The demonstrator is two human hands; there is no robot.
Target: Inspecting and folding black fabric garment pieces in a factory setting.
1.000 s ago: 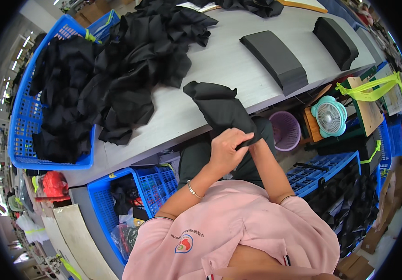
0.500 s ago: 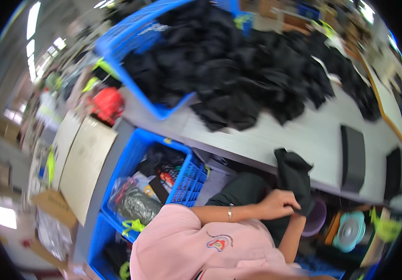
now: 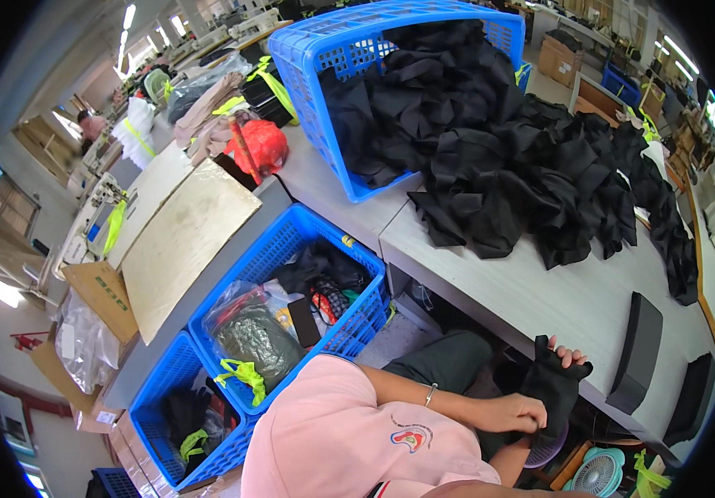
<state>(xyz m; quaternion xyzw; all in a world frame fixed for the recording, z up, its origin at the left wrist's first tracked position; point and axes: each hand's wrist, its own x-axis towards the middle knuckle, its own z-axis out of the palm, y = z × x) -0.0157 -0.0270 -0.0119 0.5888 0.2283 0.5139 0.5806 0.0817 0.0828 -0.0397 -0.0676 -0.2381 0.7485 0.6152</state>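
Observation:
A small piece of black fabric (image 3: 550,383) is stretched between my two hands, over my lap at the table's front edge. My left hand (image 3: 517,412), with a bracelet on the wrist, pinches the fabric's lower part. From beneath comes my right forearm, mostly covered by the cloth. The curled fingers of my right hand (image 3: 571,354) show at the fabric's upper edge; its palm and thumb are hidden. Beyond my hands, a large heap of black fabric pieces (image 3: 532,183) spills onto the table (image 3: 490,282) from a tipped blue plastic basket (image 3: 308,91).
Two dark, slim blocks (image 3: 635,353) lie at the table's right. Left of me are blue crates (image 3: 291,224) with bags and a dark phone-like slab (image 3: 303,322). A cardboard sheet (image 3: 187,249) and a red bundle (image 3: 262,149) lie beyond. A small turquoise fan (image 3: 596,471) stands lower right.
The view has swung, so the scene sits differently in it. The fabric is now spread wider, and my right fingers have come into sight at its upper edge. My left hand still grips it.

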